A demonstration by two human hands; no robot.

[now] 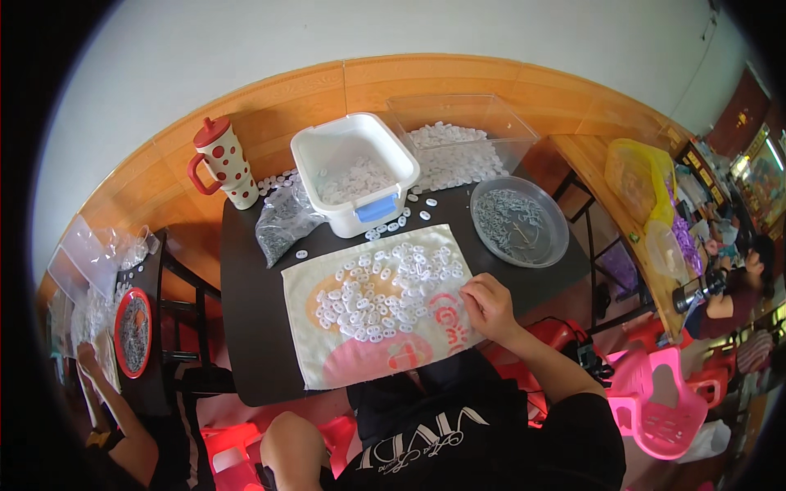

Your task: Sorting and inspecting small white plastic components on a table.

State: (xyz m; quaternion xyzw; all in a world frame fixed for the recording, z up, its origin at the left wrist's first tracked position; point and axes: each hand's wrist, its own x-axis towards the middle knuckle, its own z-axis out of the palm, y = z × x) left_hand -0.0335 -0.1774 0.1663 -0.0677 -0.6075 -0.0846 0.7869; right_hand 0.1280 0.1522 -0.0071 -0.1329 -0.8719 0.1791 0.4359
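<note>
My right hand (pixel 487 304) rests at the right edge of a printed towel (pixel 303 344), its fingers curled and pressed together. Whatever it may hold is too small or hidden to make out. Spread over the towel are small white oval plastic pieces (pixel 360 299), each with what look like two dark holes. Beyond the hand lies a round clear tray (pixel 559 243) with a heap of small grey metal parts (pixel 508 217). Of my left arm, only a bent part (pixel 293 446) shows at the lower edge; the left hand is out of view.
At the back of the dark table (pixel 254 327) stand a white bin (pixel 307 151) and a clear box (pixel 516 135), both holding white pieces. Left of them are a plastic bag (pixel 282 221) and a dotted tumbler (pixel 225 164). Another person's hand (pixel 86 356) works near a red tray (pixel 147 360).
</note>
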